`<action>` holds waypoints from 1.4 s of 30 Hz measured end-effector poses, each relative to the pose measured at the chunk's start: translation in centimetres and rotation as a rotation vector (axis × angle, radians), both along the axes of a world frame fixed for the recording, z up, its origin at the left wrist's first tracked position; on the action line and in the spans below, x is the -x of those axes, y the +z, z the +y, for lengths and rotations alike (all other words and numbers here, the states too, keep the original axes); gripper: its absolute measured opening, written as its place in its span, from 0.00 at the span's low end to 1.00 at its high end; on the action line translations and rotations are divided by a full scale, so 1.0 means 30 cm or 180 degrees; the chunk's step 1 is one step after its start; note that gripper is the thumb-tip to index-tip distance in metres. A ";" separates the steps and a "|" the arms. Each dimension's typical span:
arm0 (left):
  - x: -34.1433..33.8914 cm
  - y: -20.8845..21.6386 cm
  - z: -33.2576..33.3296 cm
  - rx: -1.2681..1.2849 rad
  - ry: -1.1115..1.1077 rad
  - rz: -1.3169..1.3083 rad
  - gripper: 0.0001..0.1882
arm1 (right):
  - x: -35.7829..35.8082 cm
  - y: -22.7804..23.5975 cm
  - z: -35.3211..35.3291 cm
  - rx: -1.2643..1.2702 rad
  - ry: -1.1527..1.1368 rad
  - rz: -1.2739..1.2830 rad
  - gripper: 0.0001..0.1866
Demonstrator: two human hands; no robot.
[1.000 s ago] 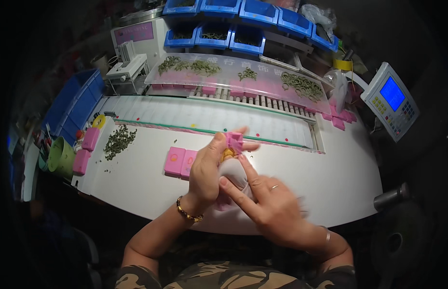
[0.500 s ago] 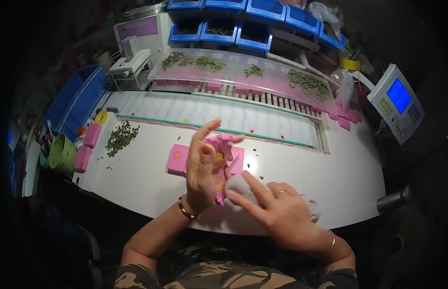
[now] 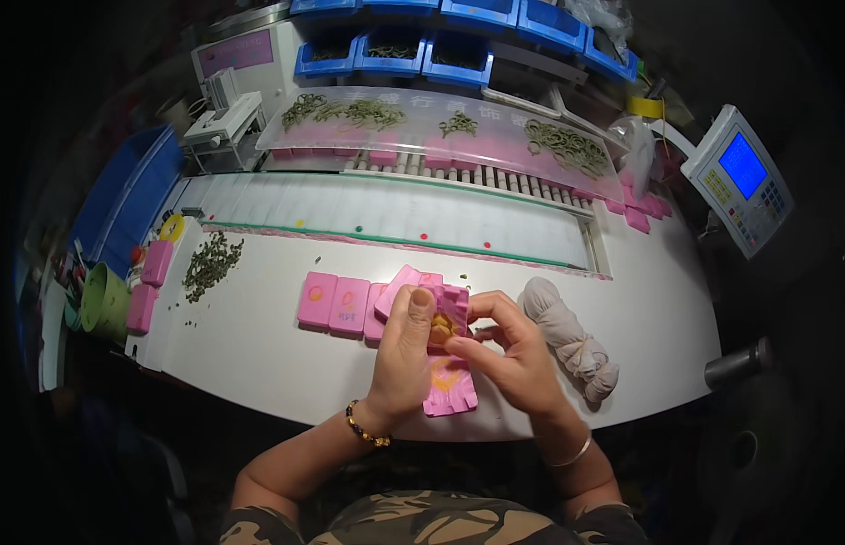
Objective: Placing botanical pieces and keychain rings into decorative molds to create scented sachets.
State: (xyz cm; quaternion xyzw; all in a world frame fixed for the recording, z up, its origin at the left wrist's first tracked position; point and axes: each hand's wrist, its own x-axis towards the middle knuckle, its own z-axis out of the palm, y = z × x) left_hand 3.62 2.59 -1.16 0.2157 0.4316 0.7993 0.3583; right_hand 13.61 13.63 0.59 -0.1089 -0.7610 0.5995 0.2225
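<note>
Both hands are at a pink rubber mould [image 3: 451,398] just right of the table's middle. It is spread apart, with an orange-yellow patch on its inner face. My left hand [image 3: 400,359] grips its left side, thumb pointing up along the front. The fingers of that hand are mostly hidden behind it. My right hand [image 3: 520,359] pinches the right edge, thumb near the yellow patch. A knotted off-white cloth pouch [image 3: 560,327] lies beside my right hand. Pink blocks [image 3: 348,304] stand in a row left of the mould, partly covered by my left hand.
Small dark green pieces [image 3: 212,265] lie heaped on the left. Behind the hands runs a long white tray [image 3: 286,204] with a green edge. Farther back are a clear shelf [image 3: 495,150] bearing green pieces and blue bins [image 3: 390,54]. A keypad display [image 3: 742,177] stands at right.
My right hand has let go of the cloth pouch, which now lies on the table, and has taken the mould's right edge. My left hand has closed around the mould.
</note>
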 end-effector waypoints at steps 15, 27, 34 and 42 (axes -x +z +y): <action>0.079 0.008 -0.080 0.0274 -0.0690 0.0868 0.12 | -0.063 -0.035 0.023 0.1448 0.0126 0.0243 0.10; 0.094 -0.005 -0.104 0.0281 -0.1041 0.0599 0.10 | -0.075 -0.075 0.001 0.1443 0.0255 0.0521 0.11; 0.066 -0.036 -0.089 0.0388 -0.0404 0.0728 0.10 | -0.048 -0.057 -0.001 0.1491 0.0028 -0.0104 0.11; 0.038 0.001 -0.109 0.0452 -0.0340 0.1277 0.09 | -0.044 -0.069 -0.016 0.1188 0.0031 0.0521 0.09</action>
